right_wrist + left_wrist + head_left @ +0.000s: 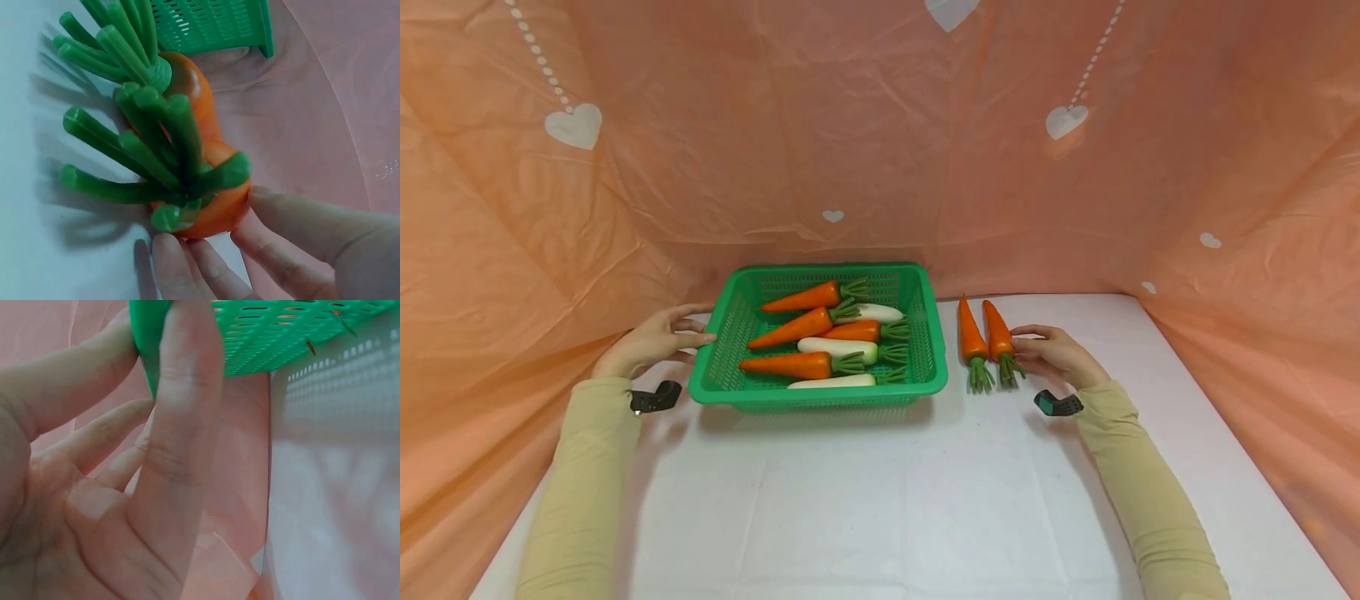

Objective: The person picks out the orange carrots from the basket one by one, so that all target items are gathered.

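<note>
A green plastic basket (820, 398) holds several orange carrots (793, 365) with green stem tops and white radishes (842, 346). At its left end, my left hand (655, 337) pinches the rim, thumb on one side and fingers on the other. Two more carrots lie side by side to the right of the basket: a left one (972, 333) and a right one (998, 333). My right hand (1056, 354) touches the outer side of the right carrot with fairly straight fingers (287, 215). In the right wrist view, the stems of that carrot (225, 203) face the camera.
White cloth covers the table (880, 500). Behind and on both sides hangs a peach curtain (865, 125) with white hearts, close to the basket's back edge. Each wrist wears a black strap with a small device (1058, 404).
</note>
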Action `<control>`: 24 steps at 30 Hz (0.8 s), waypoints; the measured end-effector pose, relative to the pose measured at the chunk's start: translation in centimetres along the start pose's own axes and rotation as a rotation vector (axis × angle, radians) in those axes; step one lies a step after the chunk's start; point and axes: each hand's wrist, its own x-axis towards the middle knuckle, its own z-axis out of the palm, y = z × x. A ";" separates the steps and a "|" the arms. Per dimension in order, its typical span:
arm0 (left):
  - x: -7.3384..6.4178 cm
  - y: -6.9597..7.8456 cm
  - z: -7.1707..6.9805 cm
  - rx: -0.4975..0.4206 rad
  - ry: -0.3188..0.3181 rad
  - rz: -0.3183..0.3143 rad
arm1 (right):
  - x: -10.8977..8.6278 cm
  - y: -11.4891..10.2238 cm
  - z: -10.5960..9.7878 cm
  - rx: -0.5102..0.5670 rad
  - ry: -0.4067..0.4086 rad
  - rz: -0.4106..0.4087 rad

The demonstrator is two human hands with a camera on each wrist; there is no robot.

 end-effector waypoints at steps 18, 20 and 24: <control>0.0 0.0 -0.1 0.015 -0.002 -0.011 | -0.8 -0.4 -1.4 -0.094 -0.055 -0.033; 0.0 0.1 -0.1 0.020 -0.002 -0.013 | -0.8 -1.0 -1.6 -0.130 -0.065 -0.049; 0.0 0.1 -0.1 0.024 -0.008 -0.013 | -1.1 -3.1 -1.9 -0.179 -0.067 -0.081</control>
